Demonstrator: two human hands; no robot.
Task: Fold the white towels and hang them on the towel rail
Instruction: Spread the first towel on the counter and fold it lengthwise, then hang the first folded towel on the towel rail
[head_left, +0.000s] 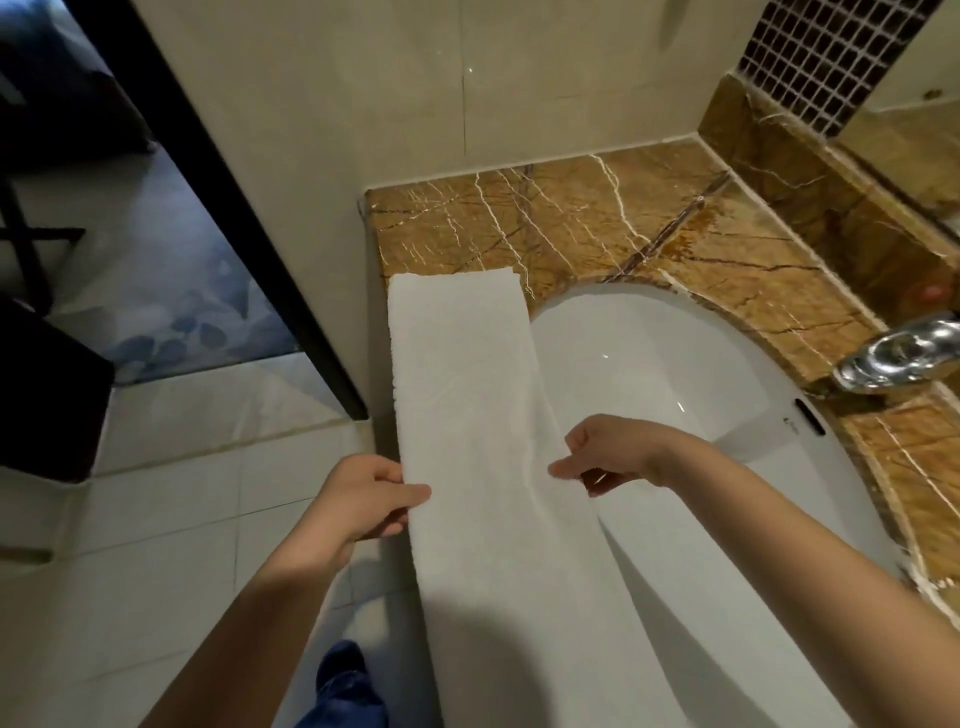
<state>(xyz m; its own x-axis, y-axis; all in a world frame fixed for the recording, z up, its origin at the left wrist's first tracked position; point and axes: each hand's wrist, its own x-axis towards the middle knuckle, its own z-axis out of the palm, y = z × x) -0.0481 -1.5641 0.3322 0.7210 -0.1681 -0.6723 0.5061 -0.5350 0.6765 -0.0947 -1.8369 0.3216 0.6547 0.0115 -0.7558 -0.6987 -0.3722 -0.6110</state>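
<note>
A white towel, folded into a long narrow strip, lies along the left side of the brown marble counter and runs toward me off its front. My left hand pinches the strip's left edge, thumb on top. My right hand pinches its right edge over the white basin. No towel rail is in view.
A chrome tap stands at the right of the basin. A beige tiled wall rises behind the counter and a dark door frame stands left. White floor tiles lie below, with a dark object at far left.
</note>
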